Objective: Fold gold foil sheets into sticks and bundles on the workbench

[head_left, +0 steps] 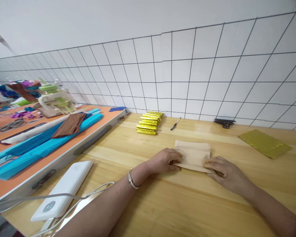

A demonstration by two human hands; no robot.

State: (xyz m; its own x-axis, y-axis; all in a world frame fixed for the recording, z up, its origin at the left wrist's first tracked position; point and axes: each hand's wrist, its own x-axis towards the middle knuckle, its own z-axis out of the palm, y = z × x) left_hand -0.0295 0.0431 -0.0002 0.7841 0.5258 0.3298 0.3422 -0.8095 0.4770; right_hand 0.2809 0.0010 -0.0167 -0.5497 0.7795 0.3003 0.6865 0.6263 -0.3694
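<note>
Both my hands hold a small rectangular piece of light brown paper [193,154] flat on the wooden table. Its top and right edges look folded or creased; whether it is one sheet or a pouch I cannot tell. My left hand [168,160], a silver bracelet on its wrist, has curled fingers pinching the paper's left edge. At the lower right corner my right hand [224,172] grips the other side, thumb below and fingers above. Beyond the paper lie several shiny gold foil rolls [149,123] in a row. To their right is a pen [175,123].
A black clip-like object [225,123] lies by the tiled wall, and a gold sheet [265,143] at the right. Near my left forearm sits a white power bank [64,187] with cables. An orange-topped surface [98,126] at the left carries blue and brown fabric and a clear jug.
</note>
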